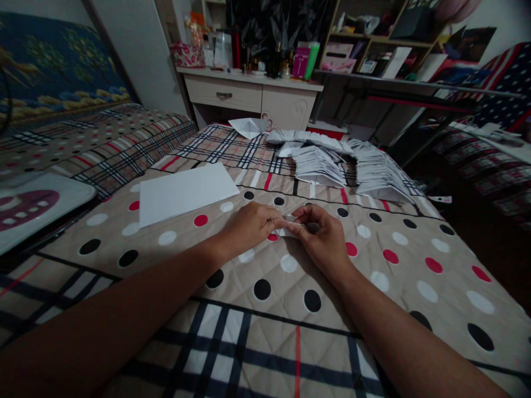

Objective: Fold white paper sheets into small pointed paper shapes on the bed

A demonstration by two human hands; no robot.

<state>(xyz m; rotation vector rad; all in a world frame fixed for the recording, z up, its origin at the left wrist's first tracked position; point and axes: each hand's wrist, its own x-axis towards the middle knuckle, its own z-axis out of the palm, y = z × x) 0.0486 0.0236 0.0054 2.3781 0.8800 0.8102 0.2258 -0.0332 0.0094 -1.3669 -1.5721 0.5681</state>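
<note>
My left hand (251, 225) and my right hand (320, 236) meet over the dotted quilt (373, 260) on the bed. Both pinch a small folded piece of white paper (289, 228) between their fingertips, pressed down on the quilt. The paper is mostly hidden by the fingers. A stack of flat white sheets (185, 192) lies to the left of my left hand. Farther back, rows of several folded white paper pieces (344, 163) are piled on the plaid part of the bedcover.
A single larger folded paper (249, 127) sits at the bed's far edge. A white dresser (253, 97) with bottles and boxes stands behind. Shelves (385, 50) and a dark desk are at the back right. A white cushion (33, 207) lies at the left.
</note>
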